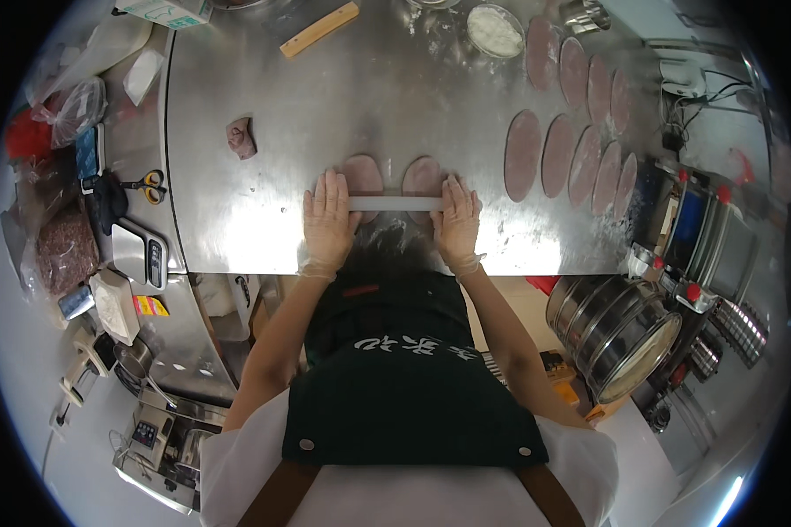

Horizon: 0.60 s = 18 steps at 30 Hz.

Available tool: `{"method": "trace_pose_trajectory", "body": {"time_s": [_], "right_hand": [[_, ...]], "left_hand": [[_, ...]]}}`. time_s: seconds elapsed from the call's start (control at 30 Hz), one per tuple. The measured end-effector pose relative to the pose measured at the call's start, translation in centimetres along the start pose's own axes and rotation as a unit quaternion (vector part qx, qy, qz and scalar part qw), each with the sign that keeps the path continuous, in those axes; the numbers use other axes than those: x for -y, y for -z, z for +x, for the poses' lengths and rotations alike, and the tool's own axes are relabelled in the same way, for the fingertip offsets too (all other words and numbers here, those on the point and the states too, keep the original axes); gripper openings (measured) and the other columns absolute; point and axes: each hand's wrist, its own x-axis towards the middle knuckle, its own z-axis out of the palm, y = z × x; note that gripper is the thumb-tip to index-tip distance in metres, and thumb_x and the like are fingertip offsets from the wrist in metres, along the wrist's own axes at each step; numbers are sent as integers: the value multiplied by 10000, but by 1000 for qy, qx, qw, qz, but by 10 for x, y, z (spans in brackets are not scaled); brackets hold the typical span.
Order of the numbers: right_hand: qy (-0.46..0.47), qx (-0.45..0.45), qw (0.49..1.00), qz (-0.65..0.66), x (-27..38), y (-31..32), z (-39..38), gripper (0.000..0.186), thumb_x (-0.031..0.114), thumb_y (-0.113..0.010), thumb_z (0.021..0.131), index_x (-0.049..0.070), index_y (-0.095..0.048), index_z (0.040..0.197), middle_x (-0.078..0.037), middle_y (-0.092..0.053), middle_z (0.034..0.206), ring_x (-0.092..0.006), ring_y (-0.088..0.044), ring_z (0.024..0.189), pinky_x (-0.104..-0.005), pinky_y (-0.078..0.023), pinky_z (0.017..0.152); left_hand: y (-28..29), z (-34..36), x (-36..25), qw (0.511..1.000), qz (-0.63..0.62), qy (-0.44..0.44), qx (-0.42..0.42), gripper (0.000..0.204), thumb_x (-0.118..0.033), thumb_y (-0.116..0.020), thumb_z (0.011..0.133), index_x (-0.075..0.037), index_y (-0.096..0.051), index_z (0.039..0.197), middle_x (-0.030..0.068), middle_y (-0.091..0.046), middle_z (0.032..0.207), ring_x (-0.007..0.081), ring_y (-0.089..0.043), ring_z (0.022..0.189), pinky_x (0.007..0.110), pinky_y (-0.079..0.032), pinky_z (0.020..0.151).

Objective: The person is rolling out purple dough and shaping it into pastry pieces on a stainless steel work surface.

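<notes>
Two thin, pale pink oval sheets of dough (361, 175) lie side by side at the centre of the frame, on a brushed stainless-steel table (395, 97). We see a slim, whitish cylindrical rolling pin (395, 203) laid across the lower part of both. Our left hand (327, 224) and right hand (456, 227), in clear thin gloves, rest over its two ends; the fingers are extended and flat, not wrapped around the shaft. The covered pin ends are hidden, so we cannot tell how firmly they are pressed.

Handling: we judge the pin to be stiff, smooth and fairly light, liable to slip if the gloves carry powder. We should control it at both ends with even palm pressure, leaving the middle free. The dough should be soft, light and easily stretched or torn. Lift each sheet with spread fingers under its long edges, never by one tip. Treat the ten or so similar flat pink ovals (522, 156) at upper right likewise.
</notes>
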Motion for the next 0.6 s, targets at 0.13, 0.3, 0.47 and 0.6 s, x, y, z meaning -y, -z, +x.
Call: {"method": "trace_pose_trajectory", "body": {"time_s": [0.13, 0.3, 0.47, 0.6], "right_hand": [[-23, 38, 996, -76, 2, 0, 18, 671, 329, -550, 956, -23, -385, 1504, -206, -321, 1597, -431, -314, 1457, -585, -219, 1183], [-25, 21, 984, -176, -1, 6, 78, 813, 484, -590, 899, -35, -397, 1495, -217, -319, 1597, -457, -321, 1444, -626, -238, 1162], [-31, -19, 986, -162, -7, 14, 129, 746, 457, -578, 932, -7, -418, 1494, -223, -341, 1585, -462, -340, 1433, -627, -258, 1155], [-8, -114, 974, -197, -19, 9, 179, 640, 414, -608, 939, 15, -506, 1430, -195, -474, 1488, -391, -455, 1350, -590, -336, 1109]], "left_hand": [[-4, 28, 4, 998, -50, 30, 7, 825, -435, -565, 943, 61, -276, 1535, 251, -302, 1596, 438, -292, 1470, 602, -224, 1180], [-4, 78, 14, 999, -26, 27, -24, 844, -489, -533, 952, 55, -269, 1541, 283, -261, 1600, 471, -261, 1471, 609, -218, 1178], [13, 134, 18, 999, 12, 42, 5, 847, -493, -544, 949, 61, -281, 1534, 328, -260, 1579, 501, -258, 1459, 610, -228, 1172], [7, 189, 33, 996, 11, 33, -83, 792, -459, -586, 932, 28, -351, 1511, 294, -309, 1565, 473, -297, 1442, 604, -260, 1154]]}}
